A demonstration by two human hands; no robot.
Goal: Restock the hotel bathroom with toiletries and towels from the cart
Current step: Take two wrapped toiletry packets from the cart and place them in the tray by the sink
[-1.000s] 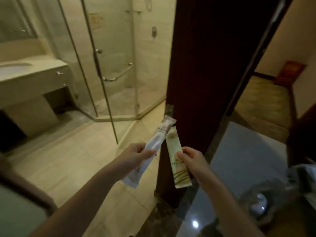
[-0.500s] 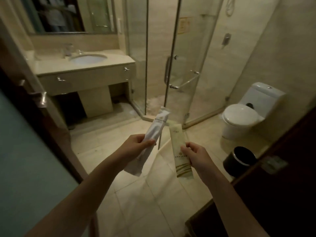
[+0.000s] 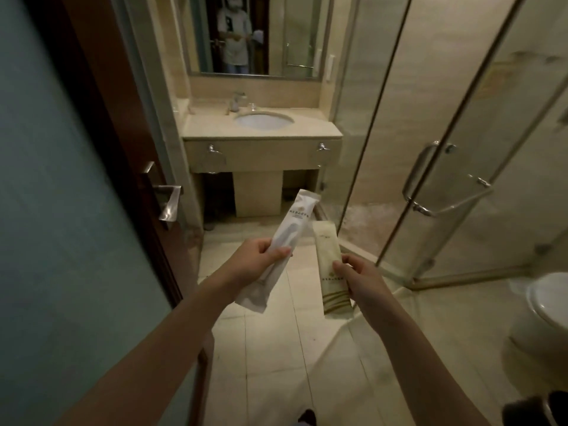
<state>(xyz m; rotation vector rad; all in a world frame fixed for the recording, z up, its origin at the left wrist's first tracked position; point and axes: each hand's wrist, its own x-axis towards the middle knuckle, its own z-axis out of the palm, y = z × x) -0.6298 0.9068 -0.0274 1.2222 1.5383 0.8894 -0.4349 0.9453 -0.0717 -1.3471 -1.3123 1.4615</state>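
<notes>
The print on both packets is too small to read, and the contents of the white packet (image 3: 298, 218) show only as a faint shape through the wrapper. The toilet (image 3: 545, 305), right of the sink (image 3: 237, 119), is cut off by the frame edge. Nearer the camera than the sink, the left hand (image 3: 255, 262) wraps fingers and thumb round the white packet's middle, top tilted toward the sink. Just right of it, the right hand (image 3: 361, 279) pinches the beige packet (image 3: 329, 250) between thumb and fingertips; the packets do not touch
</notes>
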